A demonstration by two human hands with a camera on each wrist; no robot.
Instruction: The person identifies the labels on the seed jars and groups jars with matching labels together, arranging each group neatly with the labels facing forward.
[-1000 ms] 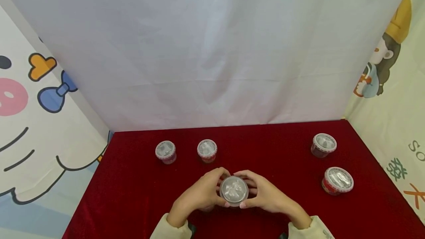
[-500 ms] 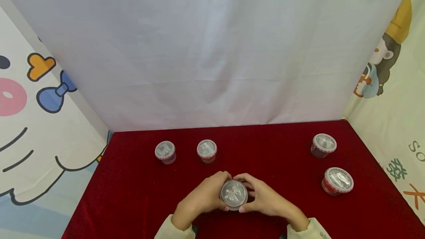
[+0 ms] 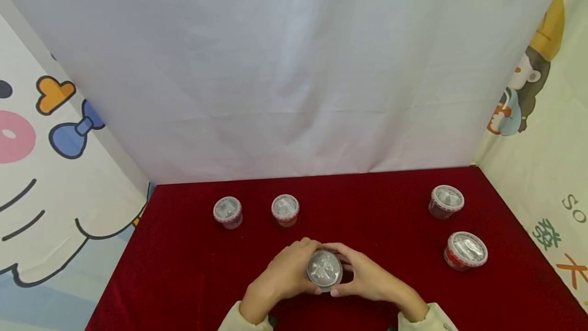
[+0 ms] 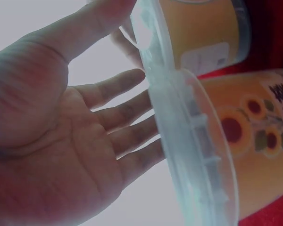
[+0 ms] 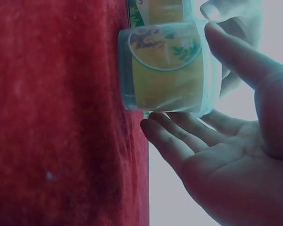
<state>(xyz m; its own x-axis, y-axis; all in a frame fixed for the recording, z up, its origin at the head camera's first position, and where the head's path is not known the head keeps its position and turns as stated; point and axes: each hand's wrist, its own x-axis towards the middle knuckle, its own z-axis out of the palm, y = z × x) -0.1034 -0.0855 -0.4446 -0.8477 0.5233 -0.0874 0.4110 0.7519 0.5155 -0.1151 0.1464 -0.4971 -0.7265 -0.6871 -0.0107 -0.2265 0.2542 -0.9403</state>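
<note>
Over the red desk [image 3: 165, 259], a person's left hand [image 3: 290, 272] and right hand [image 3: 364, 274], partly open, curve thumbs and fingers round a clear-lidded tub [image 3: 324, 268] between them. A sunflower-printed tub [image 4: 254, 141] is just beside this tub; two pots [image 3: 227, 212] stand beyond it to the left, another pair [image 3: 466, 250] well to its right

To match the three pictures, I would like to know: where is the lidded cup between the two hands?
Head: the lidded cup is low, just right of centre.
Left wrist: apparently the upper cup, top edge, right of centre, beyond the sunflower cup.
Right wrist: the nearer cup, upper half, right of centre.
Shared landmark: the red cloth, in all three.
</note>
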